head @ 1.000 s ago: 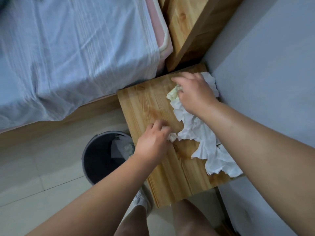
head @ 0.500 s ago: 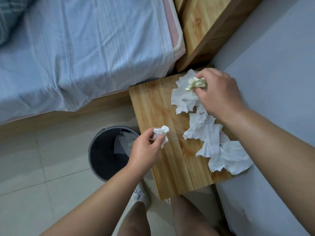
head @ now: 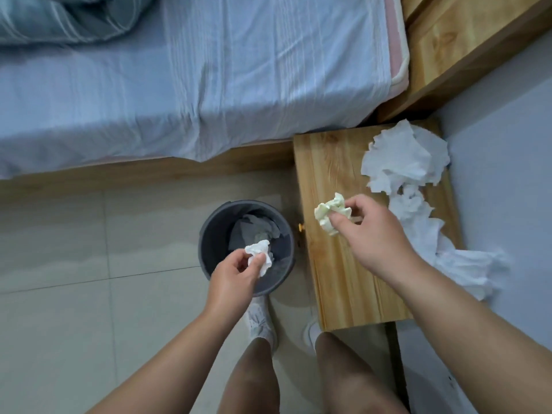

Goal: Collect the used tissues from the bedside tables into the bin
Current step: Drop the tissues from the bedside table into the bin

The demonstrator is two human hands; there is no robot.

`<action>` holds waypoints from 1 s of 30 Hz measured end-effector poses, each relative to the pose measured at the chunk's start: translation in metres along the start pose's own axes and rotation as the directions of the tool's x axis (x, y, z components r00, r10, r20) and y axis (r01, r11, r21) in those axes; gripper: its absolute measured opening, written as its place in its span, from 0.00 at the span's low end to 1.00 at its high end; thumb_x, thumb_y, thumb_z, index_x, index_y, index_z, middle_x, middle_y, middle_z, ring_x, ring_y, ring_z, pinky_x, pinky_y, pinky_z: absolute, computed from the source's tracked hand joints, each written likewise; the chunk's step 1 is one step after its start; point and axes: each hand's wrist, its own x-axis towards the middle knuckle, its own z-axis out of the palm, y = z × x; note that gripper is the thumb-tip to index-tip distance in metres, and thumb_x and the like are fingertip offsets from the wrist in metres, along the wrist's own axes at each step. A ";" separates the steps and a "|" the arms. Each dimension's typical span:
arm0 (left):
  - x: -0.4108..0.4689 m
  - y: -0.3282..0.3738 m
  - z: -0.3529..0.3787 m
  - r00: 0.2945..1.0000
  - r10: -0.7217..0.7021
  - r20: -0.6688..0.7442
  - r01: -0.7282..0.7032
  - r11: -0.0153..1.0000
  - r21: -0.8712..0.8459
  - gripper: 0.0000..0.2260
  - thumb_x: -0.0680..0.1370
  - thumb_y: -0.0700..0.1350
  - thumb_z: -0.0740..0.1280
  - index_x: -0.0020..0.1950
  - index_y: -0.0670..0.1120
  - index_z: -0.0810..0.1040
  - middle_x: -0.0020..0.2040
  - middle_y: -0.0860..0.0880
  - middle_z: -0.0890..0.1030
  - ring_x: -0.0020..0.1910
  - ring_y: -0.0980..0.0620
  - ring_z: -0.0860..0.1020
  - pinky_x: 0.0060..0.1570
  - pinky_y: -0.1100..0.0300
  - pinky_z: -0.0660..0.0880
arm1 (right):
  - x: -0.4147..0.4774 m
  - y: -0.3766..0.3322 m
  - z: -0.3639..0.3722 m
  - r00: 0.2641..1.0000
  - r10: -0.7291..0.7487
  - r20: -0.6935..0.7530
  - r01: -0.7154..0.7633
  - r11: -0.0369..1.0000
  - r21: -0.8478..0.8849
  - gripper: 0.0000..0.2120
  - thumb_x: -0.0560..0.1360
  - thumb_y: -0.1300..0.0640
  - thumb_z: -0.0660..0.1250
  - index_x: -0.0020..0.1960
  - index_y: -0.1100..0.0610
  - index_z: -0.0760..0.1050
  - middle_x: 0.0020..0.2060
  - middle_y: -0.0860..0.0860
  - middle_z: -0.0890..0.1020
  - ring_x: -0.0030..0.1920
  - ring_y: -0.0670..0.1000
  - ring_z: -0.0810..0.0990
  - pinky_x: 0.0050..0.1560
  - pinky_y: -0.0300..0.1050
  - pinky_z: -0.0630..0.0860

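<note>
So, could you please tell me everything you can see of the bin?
The bin is round, dark grey, plastic-looking, lidless and upright on the tiled floor, beside the bedside table and near the bed. Inside lies crumpled tissue. The left hand holds a white tissue wad above its opening.

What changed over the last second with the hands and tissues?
The left hand lifted a small white tissue off the bedside table and carried it over the bin. The right hand picked up a yellowish tissue and brought it toward the bin. The large white tissues stay on the table.
</note>
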 end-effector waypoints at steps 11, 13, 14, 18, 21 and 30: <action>0.056 -0.069 -0.050 0.969 -0.241 -0.043 0.244 0.967 0.069 0.12 0.81 0.56 0.67 0.54 0.48 0.81 0.48 0.45 0.86 0.38 0.47 0.83 0.35 0.53 0.79 | 0.003 0.014 0.165 0.928 0.279 0.247 -0.314 0.943 0.113 0.13 0.78 0.40 0.64 0.55 0.48 0.72 0.43 0.44 0.82 0.39 0.54 0.88 0.44 0.63 0.86; 0.058 -0.071 -0.049 0.963 -0.270 0.002 0.269 0.961 0.055 0.13 0.82 0.58 0.66 0.58 0.50 0.80 0.50 0.50 0.85 0.38 0.49 0.85 0.32 0.57 0.79 | 0.007 0.018 0.172 0.907 0.335 0.255 -0.375 0.918 0.130 0.21 0.79 0.40 0.64 0.67 0.49 0.72 0.49 0.44 0.81 0.42 0.55 0.88 0.44 0.61 0.87; 0.059 -0.071 -0.047 0.960 -0.279 0.019 0.277 0.960 0.046 0.13 0.83 0.59 0.65 0.60 0.52 0.80 0.51 0.51 0.84 0.40 0.49 0.86 0.32 0.57 0.79 | 0.008 0.020 0.173 0.900 0.350 0.261 -0.390 0.913 0.122 0.26 0.80 0.40 0.64 0.73 0.50 0.70 0.54 0.46 0.80 0.46 0.56 0.87 0.46 0.60 0.87; 0.052 -0.067 -0.041 0.958 -0.285 0.024 0.283 0.957 0.065 0.13 0.84 0.59 0.63 0.62 0.53 0.77 0.55 0.52 0.83 0.45 0.50 0.86 0.35 0.54 0.82 | 0.001 0.026 0.163 0.899 0.333 0.284 -0.383 0.913 0.142 0.26 0.81 0.47 0.66 0.77 0.53 0.68 0.57 0.47 0.79 0.53 0.56 0.85 0.55 0.60 0.85; 0.046 -0.058 -0.030 0.971 -0.237 0.019 0.234 0.967 0.101 0.11 0.85 0.58 0.62 0.59 0.53 0.78 0.53 0.53 0.83 0.45 0.51 0.86 0.37 0.52 0.83 | -0.007 0.029 0.141 0.904 0.305 0.301 -0.371 0.908 0.195 0.19 0.82 0.50 0.66 0.71 0.52 0.73 0.53 0.45 0.81 0.49 0.54 0.86 0.53 0.57 0.84; 0.031 0.059 0.064 0.973 0.115 0.201 -0.165 0.952 0.257 0.08 0.83 0.58 0.65 0.51 0.60 0.82 0.43 0.57 0.86 0.43 0.57 0.84 0.45 0.50 0.83 | -0.024 0.059 0.005 0.963 0.243 0.112 -0.265 0.923 0.280 0.07 0.79 0.46 0.66 0.56 0.38 0.77 0.46 0.42 0.85 0.42 0.44 0.86 0.46 0.51 0.86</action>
